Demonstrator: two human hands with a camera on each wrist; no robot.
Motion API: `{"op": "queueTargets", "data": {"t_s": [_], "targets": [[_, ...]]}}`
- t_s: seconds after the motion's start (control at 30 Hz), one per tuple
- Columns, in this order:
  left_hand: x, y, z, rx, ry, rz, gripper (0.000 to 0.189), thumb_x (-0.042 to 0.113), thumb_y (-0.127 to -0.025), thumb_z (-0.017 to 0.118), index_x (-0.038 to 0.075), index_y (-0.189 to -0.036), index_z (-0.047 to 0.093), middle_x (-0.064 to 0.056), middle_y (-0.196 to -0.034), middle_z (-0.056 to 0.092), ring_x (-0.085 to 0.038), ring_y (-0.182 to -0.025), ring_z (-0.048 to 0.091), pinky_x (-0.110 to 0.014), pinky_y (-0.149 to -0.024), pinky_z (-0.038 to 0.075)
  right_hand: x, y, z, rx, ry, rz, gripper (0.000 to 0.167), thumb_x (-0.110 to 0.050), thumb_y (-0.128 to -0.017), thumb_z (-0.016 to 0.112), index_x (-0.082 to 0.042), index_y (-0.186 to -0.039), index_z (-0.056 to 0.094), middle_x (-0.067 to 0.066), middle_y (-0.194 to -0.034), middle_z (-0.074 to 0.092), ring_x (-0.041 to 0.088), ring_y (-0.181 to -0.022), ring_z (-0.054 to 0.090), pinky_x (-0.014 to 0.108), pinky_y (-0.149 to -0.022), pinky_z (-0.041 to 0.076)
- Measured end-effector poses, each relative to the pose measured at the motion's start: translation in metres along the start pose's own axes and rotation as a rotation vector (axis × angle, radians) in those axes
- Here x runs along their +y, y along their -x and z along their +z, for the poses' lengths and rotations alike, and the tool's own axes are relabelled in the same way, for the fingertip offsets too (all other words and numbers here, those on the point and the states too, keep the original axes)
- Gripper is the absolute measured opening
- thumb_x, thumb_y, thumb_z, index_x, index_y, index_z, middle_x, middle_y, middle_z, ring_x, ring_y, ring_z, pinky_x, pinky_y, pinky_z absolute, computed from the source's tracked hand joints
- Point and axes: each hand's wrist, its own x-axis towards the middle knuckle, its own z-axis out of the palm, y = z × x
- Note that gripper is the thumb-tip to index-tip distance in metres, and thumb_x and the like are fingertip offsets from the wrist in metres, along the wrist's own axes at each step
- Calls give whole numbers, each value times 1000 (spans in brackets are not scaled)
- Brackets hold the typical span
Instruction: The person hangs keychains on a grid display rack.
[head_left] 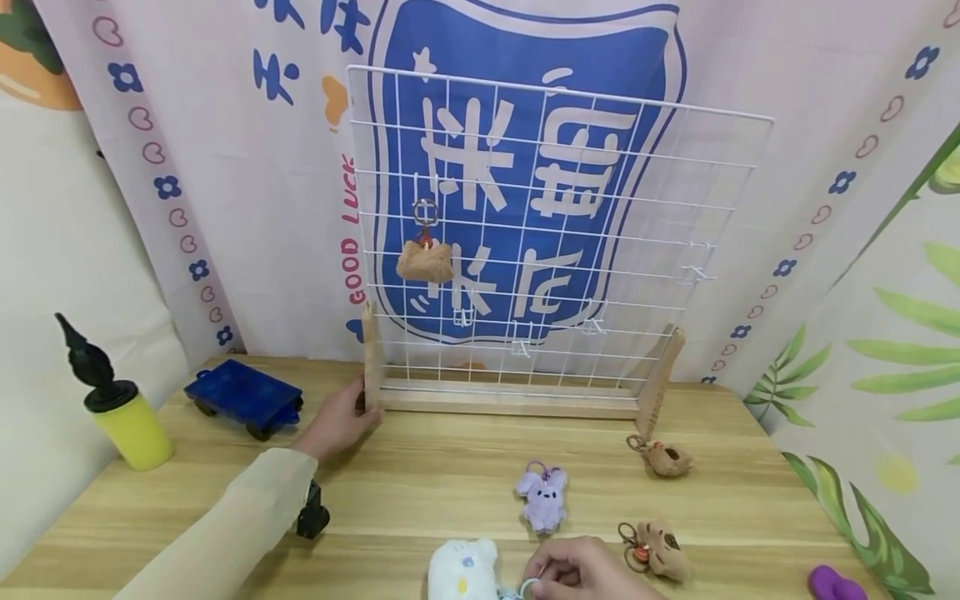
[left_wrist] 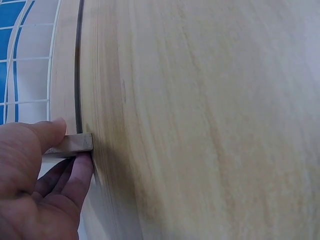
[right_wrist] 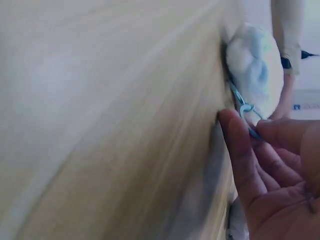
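My left hand (head_left: 347,423) grips the left end of the wooden stand (head_left: 510,405), thumb on one side of the wooden foot (left_wrist: 72,143) and fingers on the other. A white wire grid (head_left: 480,217) stands upright in that base, with a brown plush keychain (head_left: 425,261) hanging at its upper left. Down at the front, my right hand (head_left: 581,573) pinches the light-blue ring (right_wrist: 248,113) of a white plush keychain (head_left: 463,570) between thumb and index finger. The plush lies left of those fingers, its lower part cut off in the head view. Just beyond them lies a purple plush keychain (head_left: 543,498).
Two brown plush keychains (head_left: 667,458) (head_left: 662,550) lie at the right, with a purple object (head_left: 836,583) at the front right corner. A blue toy cart (head_left: 246,395), a yellow pump (head_left: 135,432) and a small black object (head_left: 312,512) are around my left arm. Empty hooks (head_left: 520,343) hang on the grid.
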Motion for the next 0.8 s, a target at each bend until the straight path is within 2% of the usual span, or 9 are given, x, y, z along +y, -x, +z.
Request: {"op": "queueTargets", "data": {"t_s": [0.1,0.27,0.37,0.5,0.63,0.8], "targets": [[0,0,0,0,-4,3,60,7,-101,65,-12,-151,39,-36,-138,60,-47,-124,63,-63,-105,53,-9,0,0,-2,-36,-23,25,-16,-103,64,8,-110,70,33,-95,72,-7,-82,69,18,-72,60],[-1,0,0,5,-1,3,61,8,-102,65,-12,-152,38,-36,-139,60,-48,-126,63,-63,-106,52,-11,-1,0,-18,-131,-112,29,-8,-104,61,15,-119,67,41,-105,69,-6,-92,71,16,-81,61],[-2,0,-1,6,-5,15,61,8,-101,66,-12,-152,38,-36,-138,60,-48,-125,63,-63,-105,53,-13,-1,0,-33,-240,-154,32,-4,-104,59,21,-124,62,44,-110,67,-2,-97,73,16,-83,60],[-3,1,-1,2,-4,26,62,8,-102,65,-12,-153,37,-36,-139,60,-48,-126,63,-62,-105,53,-19,-3,0,-22,-352,-171,32,0,-105,56,26,-125,57,38,-116,70,3,-101,76,17,-85,61],[-2,1,-1,1,-6,27,61,7,-102,65,-12,-153,37,-36,-139,60,-48,-125,63,-62,-105,53,-28,-6,-2,14,-368,-173,32,-1,-106,56,26,-122,57,29,-115,74,6,-99,77,20,-86,62],[-2,1,-1,-2,-11,24,61,7,-101,65,-12,-153,38,-36,-139,60,-48,-126,63,-63,-106,52,-39,-11,-7,49,-286,-209,28,-1,-106,55,23,-120,59,35,-111,72,7,-99,77,30,-86,64]]}}
